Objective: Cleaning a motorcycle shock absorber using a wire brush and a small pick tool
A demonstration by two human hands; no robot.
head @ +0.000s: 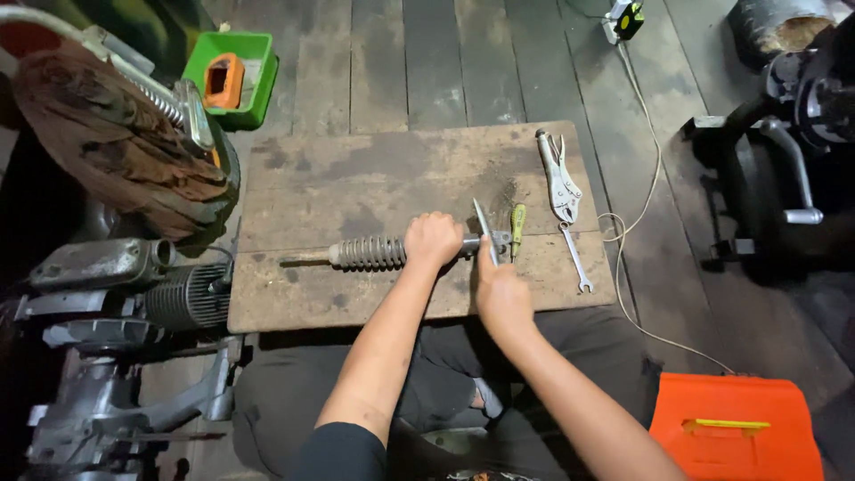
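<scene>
Left hand (pixel 433 239) fingers clamp the coil-spring shock absorber (pixel 370 253) on the table (pixel 356 178); right hand (pixel 501 294) fingers grip a flat metal tool (pixel 484 228). An orange case (pixel 739 428) sits at the right.

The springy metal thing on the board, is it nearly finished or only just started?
Looks early, though it's hard to be sure. Done: the coil-spring shock absorber lies flat on the wooden board. In hand: the left hand grips it while the right hand holds a slim metal tool at its end. Left: the spring is still on; the locking pliers, wrench and screwdriver lie unused.
</scene>
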